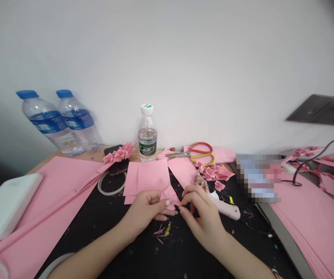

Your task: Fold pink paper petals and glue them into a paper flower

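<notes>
Pink folded paper point(170, 196) sits between the two hands, right at the fingertips. The left hand point(146, 212) curls its fingers point(168, 202) around one side and pinches it. The right hand point(203, 217) pinches the other side, so both hands are clenched on the paper and neither has let go. The step in hand looks like folding or pressing this small piece. Its long side runs on a slant, and its tip points down and to the right, toward the right hand's fingers. A tiny dark bit point(177, 209) shows at the fingertips, but it is too small to tell what it is.

Just past the fingers lies a bigger creased pink sheet point(152, 178). Just right of the right hand rests a pink and white glue gun point(225, 206). Under the fingers, pink and yellow scraps point(162, 230) dot a black mat point(143, 257).

Farther ahead of the fingers are scissors point(201, 153) with red and yellow handles, pink paper flowers point(210, 172), and a small water bottle point(147, 133). Far ahead and to the left stand two big bottles point(62, 120) with blue caps. Left of the fingers lies a roll of clear tape point(111, 184). Far to the right is a stack of pink sheets point(309, 221).
</notes>
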`<state>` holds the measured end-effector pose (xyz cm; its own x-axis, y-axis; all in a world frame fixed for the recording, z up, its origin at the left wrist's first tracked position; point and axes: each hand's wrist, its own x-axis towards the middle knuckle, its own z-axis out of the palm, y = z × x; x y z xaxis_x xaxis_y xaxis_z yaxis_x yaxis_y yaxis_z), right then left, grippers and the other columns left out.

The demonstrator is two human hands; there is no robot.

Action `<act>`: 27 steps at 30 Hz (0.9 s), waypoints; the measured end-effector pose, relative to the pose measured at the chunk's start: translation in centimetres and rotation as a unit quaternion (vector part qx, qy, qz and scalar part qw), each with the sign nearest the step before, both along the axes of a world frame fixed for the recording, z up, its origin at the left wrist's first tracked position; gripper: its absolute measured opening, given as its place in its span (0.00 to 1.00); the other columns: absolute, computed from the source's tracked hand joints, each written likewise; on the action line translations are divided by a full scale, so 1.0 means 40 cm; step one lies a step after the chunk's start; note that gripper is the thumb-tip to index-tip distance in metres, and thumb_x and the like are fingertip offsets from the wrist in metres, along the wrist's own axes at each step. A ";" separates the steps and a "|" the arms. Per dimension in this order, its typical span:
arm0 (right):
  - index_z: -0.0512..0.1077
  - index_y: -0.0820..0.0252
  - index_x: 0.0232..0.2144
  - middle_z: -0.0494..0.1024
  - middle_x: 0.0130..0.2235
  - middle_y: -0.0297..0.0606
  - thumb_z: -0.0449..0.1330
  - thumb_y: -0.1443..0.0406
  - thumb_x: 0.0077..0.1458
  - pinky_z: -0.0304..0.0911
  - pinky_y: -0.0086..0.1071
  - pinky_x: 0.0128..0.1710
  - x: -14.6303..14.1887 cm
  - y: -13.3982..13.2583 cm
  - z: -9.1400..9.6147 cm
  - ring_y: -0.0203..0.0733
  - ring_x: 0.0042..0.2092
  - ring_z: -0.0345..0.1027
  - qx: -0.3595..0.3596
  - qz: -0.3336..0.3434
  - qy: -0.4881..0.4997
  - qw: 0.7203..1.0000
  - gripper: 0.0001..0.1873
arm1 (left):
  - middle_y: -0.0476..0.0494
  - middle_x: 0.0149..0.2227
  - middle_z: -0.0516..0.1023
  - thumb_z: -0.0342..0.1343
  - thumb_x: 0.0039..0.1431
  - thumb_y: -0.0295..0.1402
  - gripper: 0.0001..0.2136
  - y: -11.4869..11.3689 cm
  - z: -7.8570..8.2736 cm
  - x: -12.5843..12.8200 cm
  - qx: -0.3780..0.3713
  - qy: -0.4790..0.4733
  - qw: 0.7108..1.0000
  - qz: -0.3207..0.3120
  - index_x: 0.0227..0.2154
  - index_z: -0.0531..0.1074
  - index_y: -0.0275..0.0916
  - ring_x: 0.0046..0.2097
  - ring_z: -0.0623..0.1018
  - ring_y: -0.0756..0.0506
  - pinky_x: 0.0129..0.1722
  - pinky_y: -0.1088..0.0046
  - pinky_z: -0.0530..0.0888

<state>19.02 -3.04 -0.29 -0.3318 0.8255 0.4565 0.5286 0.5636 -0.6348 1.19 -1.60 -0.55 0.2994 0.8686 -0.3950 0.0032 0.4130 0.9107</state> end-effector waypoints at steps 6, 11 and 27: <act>0.57 0.57 0.26 0.60 0.23 0.29 0.48 0.70 0.58 0.51 0.28 0.25 -0.008 -0.007 0.000 0.36 0.25 0.55 -0.099 -0.031 -0.027 0.994 0.09 | 0.46 0.29 0.79 0.61 0.47 0.40 0.12 0.000 -0.002 -0.001 0.007 -0.032 0.999 -0.037 0.27 0.71 0.35 0.34 0.81 0.45 0.28 0.78 0.74; 0.48 0.56 0.22 0.55 0.21 0.27 0.43 0.69 0.61 0.46 0.28 0.23 -0.017 -0.007 -0.002 0.34 0.23 0.51 -0.155 0.029 -0.046 0.986 0.15 | 0.46 0.29 0.79 0.62 0.46 0.39 0.12 0.000 -0.001 -0.003 -0.006 -0.032 0.998 -0.051 0.26 0.70 0.34 0.34 0.81 0.44 0.28 0.78 0.74; 0.49 0.56 0.23 0.57 0.22 0.28 0.43 0.70 0.61 0.47 0.27 0.23 -0.012 0.001 -0.011 0.35 0.23 0.52 -0.130 0.031 -0.068 0.989 0.13 | 0.42 0.36 0.81 0.62 0.47 0.38 0.13 0.004 0.002 -0.009 -0.016 -0.063 0.994 -0.084 0.34 0.75 0.35 0.38 0.80 0.45 0.30 0.80 0.73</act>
